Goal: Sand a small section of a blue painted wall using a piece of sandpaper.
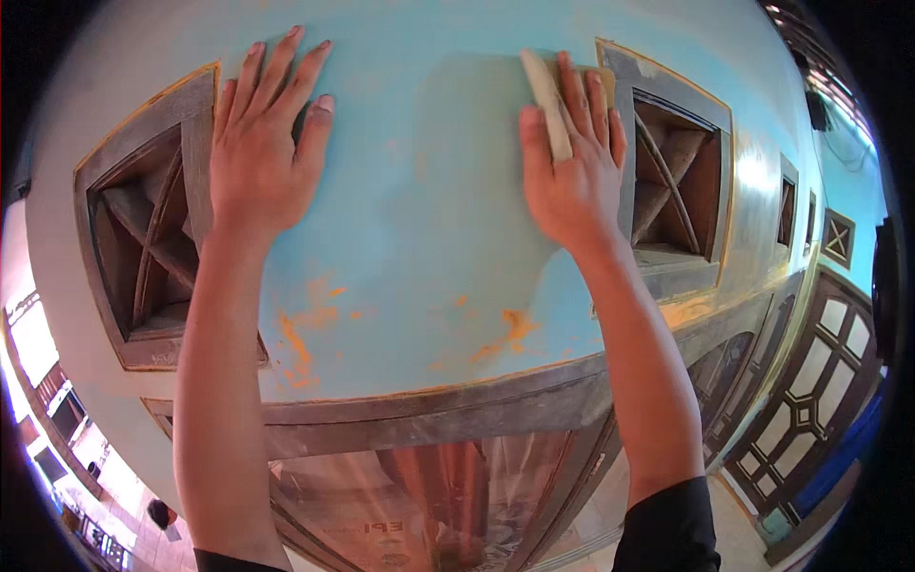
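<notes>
My left hand (268, 143) lies against the light blue painted wall (400, 214), fingers spread, beside the wooden frame of a vent opening (200, 157). Nothing shows in that hand. At the right, my right hand (575, 157) is closed around a pale, flat piece (547, 104), perhaps folded sandpaper or a pad. It sits between thumb and index finger, and a tan edge (608, 80) of something shows behind the fingers. The hand is next to a second wooden vent frame (620, 107). Orange patches (518, 325) show through the blue paint below the hands.
Below runs a wooden window frame (429, 415) with plastic-covered glass (343, 493) and a reddish curtain (450, 479). A wooden door with glass panes (808, 393) stands at the right. Far down at the lower left is a person's head (161, 513) above a tiled floor (143, 486).
</notes>
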Available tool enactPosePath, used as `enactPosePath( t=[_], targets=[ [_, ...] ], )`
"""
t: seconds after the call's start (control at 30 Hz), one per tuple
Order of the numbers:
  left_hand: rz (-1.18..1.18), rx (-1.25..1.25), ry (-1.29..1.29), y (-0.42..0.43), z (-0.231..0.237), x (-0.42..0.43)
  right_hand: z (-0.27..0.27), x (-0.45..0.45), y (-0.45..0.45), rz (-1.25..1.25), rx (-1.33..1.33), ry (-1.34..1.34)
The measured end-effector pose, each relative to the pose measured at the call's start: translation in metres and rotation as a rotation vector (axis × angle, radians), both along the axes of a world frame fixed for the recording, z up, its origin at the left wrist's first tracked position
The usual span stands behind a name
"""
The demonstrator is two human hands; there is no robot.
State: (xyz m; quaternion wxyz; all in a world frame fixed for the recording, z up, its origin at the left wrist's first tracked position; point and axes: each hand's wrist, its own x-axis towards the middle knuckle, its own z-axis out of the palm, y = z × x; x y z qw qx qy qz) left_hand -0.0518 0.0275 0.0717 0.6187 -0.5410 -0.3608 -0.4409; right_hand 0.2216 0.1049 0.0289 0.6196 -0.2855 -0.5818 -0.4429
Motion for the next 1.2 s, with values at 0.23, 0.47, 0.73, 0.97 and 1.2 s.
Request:
enactPosePath(
  t=[0.23,0.47,0.73,0.97,1.2],
  targets=[
    [0.031,0.037,0.02,-0.002,0.007,-0.007,-0.024,-0.017,-0.019,0.023,-0.068,-0.169],
    [-0.023,0.022,0.027,0.003,0.004,-0.006,0.015,-0.012,0.0,0.02,0.077,0.095],
    [-0.056,0.014,-0.006,-0.003,-0.002,-0.002,0.031,0.015,0.003,0.016,0.026,-0.059],
    [-0.033,0.012,-0.041,-0.003,-0.008,-0.002,-0.001,-0.014,-0.011,0.015,-0.038,-0.099],
    [-0.094,-0.001,-0.018,-0.002,-0.007,-0.001,0.028,0.001,0.006,0.017,0.016,0.086]
  ],
)
